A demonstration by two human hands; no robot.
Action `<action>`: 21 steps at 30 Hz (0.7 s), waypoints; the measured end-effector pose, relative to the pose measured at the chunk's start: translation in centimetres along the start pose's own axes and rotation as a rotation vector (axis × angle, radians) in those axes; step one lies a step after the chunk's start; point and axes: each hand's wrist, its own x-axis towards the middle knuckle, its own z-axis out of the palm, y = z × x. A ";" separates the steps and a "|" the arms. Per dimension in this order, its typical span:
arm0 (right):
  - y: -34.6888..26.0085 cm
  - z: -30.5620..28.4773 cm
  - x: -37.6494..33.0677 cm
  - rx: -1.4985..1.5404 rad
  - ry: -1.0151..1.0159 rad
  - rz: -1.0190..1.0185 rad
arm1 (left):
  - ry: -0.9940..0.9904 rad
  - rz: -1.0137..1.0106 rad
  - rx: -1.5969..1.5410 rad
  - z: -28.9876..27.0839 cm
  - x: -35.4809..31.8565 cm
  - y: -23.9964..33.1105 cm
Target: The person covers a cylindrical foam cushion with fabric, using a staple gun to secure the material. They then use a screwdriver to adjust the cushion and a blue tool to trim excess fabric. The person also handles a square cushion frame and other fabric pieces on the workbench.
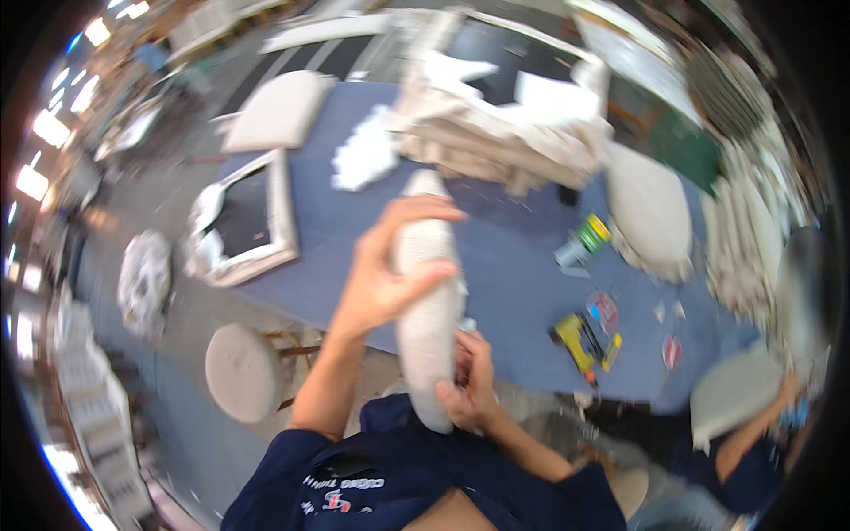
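Edge-on before my chest, a padded seat cushion [427,301] in pale beige fabric is held up over the near edge of the blue-covered table [505,301]. My left hand [390,265] wraps round its upper part, fingers over the far side and thumb across the near edge. Lower down, my right hand [469,385] grips the cushion's right side, its fingers partly hidden behind it. A yellow and black staple gun [577,343] lies on the table to the right. White stuffing [365,150] sits beyond the cushion.
An upholstered frame [282,208] lies at the table's left, a pale cushion [279,111] behind it. Stacked beige fabric pieces [505,146] stand at the back. A clear tub with a green-yellow label [584,239] is at right. A co-worker's arm [753,425] holds another cushion [735,394]. A round stool [243,372] stands left.
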 end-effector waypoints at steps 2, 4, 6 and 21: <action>3.5 -3.0 -0.1 0.243 0.027 0.113 | 0.034 -0.037 0.005 -0.3 -0.9 -0.1; 8.8 -7.0 0.3 -0.027 0.309 0.387 | 0.061 -0.048 0.028 -0.7 -1.3 -0.1; 14.3 -13.9 -1.1 -0.619 0.390 0.432 | 0.051 -0.056 0.049 0.4 -1.1 0.4; 16.1 -28.2 -6.2 -1.094 0.289 0.704 | 0.010 -0.082 -0.085 -0.6 -1.2 0.6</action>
